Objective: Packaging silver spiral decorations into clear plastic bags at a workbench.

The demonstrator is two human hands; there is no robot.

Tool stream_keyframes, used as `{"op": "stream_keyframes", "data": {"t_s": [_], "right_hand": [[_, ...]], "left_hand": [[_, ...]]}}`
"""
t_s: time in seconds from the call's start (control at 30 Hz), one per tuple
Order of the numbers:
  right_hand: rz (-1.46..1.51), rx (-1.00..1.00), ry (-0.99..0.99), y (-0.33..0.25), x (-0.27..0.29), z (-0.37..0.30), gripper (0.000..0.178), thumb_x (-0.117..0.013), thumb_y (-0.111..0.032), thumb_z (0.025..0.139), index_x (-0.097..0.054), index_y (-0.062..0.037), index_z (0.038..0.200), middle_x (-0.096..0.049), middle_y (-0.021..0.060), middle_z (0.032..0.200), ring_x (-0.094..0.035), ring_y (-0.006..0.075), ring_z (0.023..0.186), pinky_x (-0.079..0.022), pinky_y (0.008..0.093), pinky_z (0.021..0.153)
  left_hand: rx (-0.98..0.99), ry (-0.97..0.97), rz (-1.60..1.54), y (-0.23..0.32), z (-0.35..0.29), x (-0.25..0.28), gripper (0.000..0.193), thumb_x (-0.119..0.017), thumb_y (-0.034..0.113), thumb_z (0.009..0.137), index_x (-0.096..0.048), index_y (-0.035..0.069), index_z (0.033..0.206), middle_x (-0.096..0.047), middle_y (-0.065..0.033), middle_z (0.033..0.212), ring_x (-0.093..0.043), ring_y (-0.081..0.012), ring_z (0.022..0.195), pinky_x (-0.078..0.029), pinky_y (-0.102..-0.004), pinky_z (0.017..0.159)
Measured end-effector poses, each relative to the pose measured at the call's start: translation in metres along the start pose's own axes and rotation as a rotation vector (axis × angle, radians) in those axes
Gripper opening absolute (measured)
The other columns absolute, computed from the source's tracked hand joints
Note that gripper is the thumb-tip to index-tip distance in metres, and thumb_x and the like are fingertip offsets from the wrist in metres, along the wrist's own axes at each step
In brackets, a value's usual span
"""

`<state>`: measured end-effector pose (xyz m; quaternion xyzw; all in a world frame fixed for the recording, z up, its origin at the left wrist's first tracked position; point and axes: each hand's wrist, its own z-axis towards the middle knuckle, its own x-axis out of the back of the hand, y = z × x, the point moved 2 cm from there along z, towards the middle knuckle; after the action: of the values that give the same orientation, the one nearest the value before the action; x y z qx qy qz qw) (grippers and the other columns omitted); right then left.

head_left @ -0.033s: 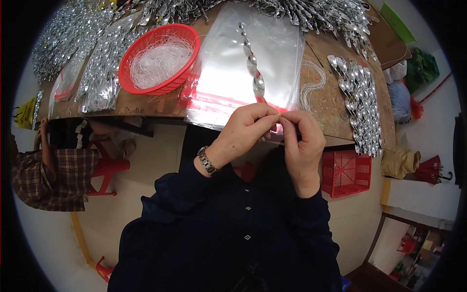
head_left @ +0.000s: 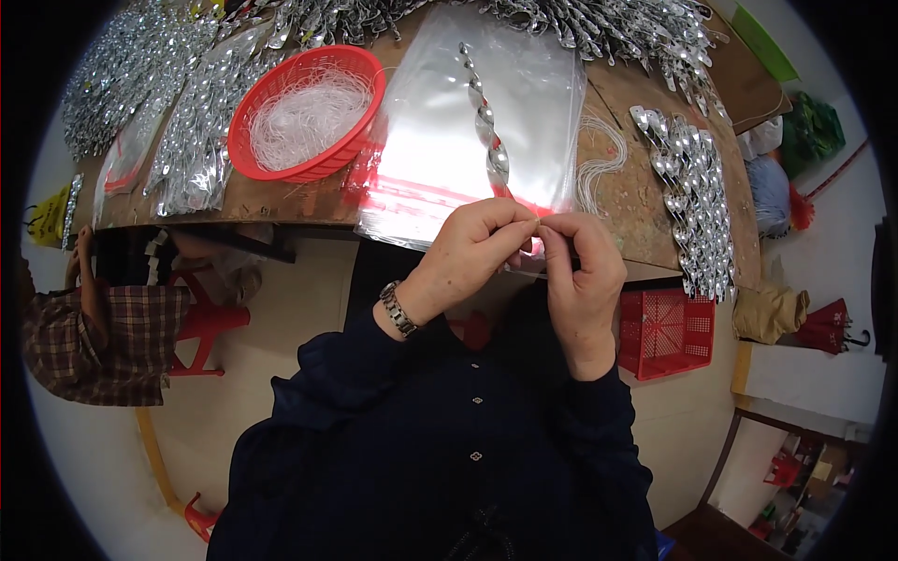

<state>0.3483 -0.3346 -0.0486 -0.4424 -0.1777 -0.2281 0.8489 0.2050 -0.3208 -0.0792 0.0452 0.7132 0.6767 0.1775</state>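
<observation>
A twisted silver spiral strip [head_left: 496, 161], narrow at its far tip, lies over a stack of clear plastic bags [head_left: 421, 140] with red-striped near edges. Its near end runs in under the fingers of my left hand [head_left: 472, 248], which is closed in a pinch on it. My right hand [head_left: 586, 271] is pinched too, its thumb and forefinger meeting the left fingertips. Whatever sits between the right fingertips is too small and hidden to make out. Both hands are over the near edge of the bags and the table.
Left of the bags stands a red basket [head_left: 241, 140] of clear thread. A loose thread bundle [head_left: 601, 164] and silver spirals [head_left: 687, 201] lie to the right. More silver spirals [head_left: 608, 28] line the back. A red crate [head_left: 666, 332] sits below, right; a person [head_left: 103, 327] sits at left.
</observation>
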Motion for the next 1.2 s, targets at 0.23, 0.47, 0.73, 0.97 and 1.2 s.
{"op": "stream_keyframes", "data": {"t_s": [0.23,0.47,0.73,0.97,1.2], "right_hand": [[-0.054,0.010,-0.010,0.001,0.002,0.002,0.005,-0.062,0.001,0.080,-0.058,-0.0011,0.082,-0.057,0.0126,0.076,-0.057,0.0307,0.069,-0.045,0.0361,0.061],[-0.161,0.039,-0.027,0.001,-0.001,0.001,0.008,-0.062,0.003,0.078,-0.059,-0.0018,0.084,-0.058,0.0118,0.078,-0.058,0.0284,0.069,-0.046,0.0346,0.060],[-0.105,0.074,0.044,0.005,-0.005,-0.001,0.008,-0.061,0.003,0.078,-0.058,-0.0018,0.083,-0.057,0.0114,0.077,-0.058,0.0291,0.067,-0.045,0.0352,0.058],[0.272,-0.225,-0.086,0.019,-0.003,-0.003,0.003,-0.057,-0.001,0.088,-0.059,0.0006,0.090,-0.059,0.0027,0.085,-0.055,0.0086,0.074,-0.045,0.0225,0.065],[0.698,-0.479,-0.142,0.022,-0.005,-0.003,0.009,-0.053,-0.007,0.094,-0.059,-0.0008,0.096,-0.058,-0.0008,0.087,-0.053,0.0045,0.078,-0.042,0.0179,0.071]], "left_hand": [[-0.113,0.049,0.185,-0.002,0.001,-0.003,0.017,-0.053,0.011,0.090,-0.062,-0.004,0.090,-0.059,-0.0064,0.077,-0.058,-0.0130,0.067,-0.046,-0.0265,0.060],[-0.240,0.135,0.358,-0.009,0.004,-0.004,0.017,-0.054,0.010,0.086,-0.062,-0.004,0.088,-0.059,-0.0099,0.075,-0.059,-0.0185,0.068,-0.046,-0.0305,0.061],[-0.102,0.092,0.162,-0.005,0.003,-0.003,0.019,-0.054,0.012,0.088,-0.063,-0.005,0.089,-0.060,-0.0068,0.074,-0.059,-0.0126,0.065,-0.047,-0.0264,0.059],[0.048,0.064,-0.039,-0.003,0.003,0.000,0.020,-0.055,0.015,0.092,-0.063,-0.003,0.094,-0.060,-0.0004,0.074,-0.056,-0.0049,0.064,-0.045,-0.0202,0.058],[0.014,0.038,-0.022,-0.001,0.003,-0.001,0.020,-0.055,0.015,0.092,-0.064,-0.003,0.095,-0.060,0.0008,0.074,-0.054,-0.0033,0.064,-0.044,-0.0190,0.058]]}}
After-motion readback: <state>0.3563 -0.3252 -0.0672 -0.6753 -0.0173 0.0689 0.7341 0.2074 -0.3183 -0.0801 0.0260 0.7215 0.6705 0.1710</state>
